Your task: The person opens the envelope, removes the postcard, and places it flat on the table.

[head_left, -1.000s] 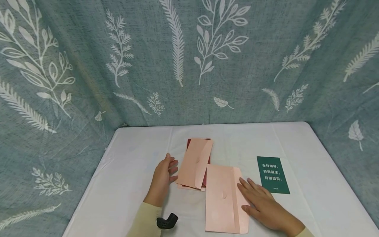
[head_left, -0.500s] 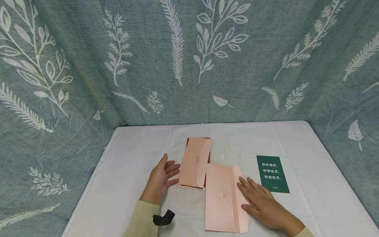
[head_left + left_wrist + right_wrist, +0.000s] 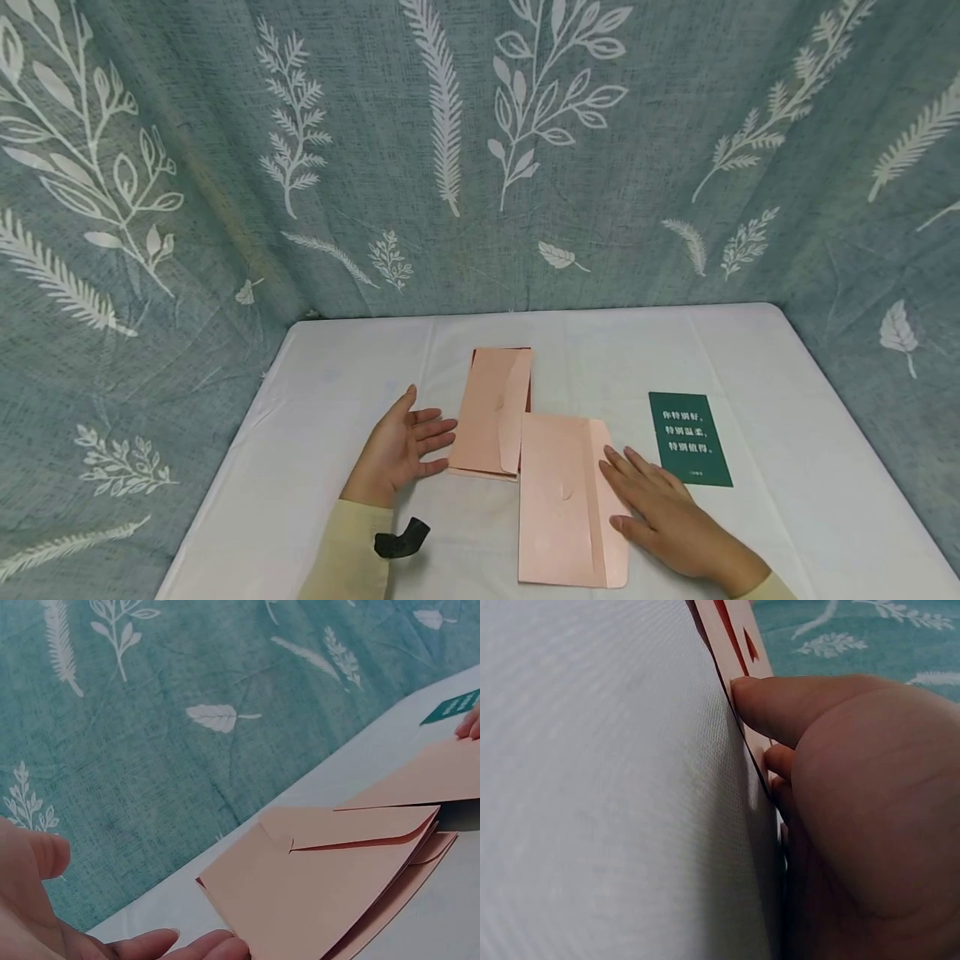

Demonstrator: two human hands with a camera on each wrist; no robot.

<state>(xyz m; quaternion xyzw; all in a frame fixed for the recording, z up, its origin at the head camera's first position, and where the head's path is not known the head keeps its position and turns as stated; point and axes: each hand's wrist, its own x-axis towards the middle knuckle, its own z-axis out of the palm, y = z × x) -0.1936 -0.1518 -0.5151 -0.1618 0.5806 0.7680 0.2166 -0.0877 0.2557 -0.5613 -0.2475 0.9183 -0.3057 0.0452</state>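
A pink envelope lies on the white-covered table, its flap toward the right. My right hand rests on that flap with fingers extended; in the right wrist view the thumb touches the envelope's edge. Up and to the left is a small stack of pink envelopes, with a dark red edge showing beneath the top one. My left hand is spread beside this stack, palm turned toward it, fingertips right at its left edge. The left wrist view shows the stacked envelopes slightly gaping at their flap side.
A dark green card with white writing lies right of the envelopes, beyond the right hand. A black curved device sits at the left wrist. Patterned teal curtain hangs behind and along both sides of the table.
The upper stack has become more squared, with less red showing around the top envelope. My left hand has opened wider and shifted slightly left. My right hand has stayed in place.
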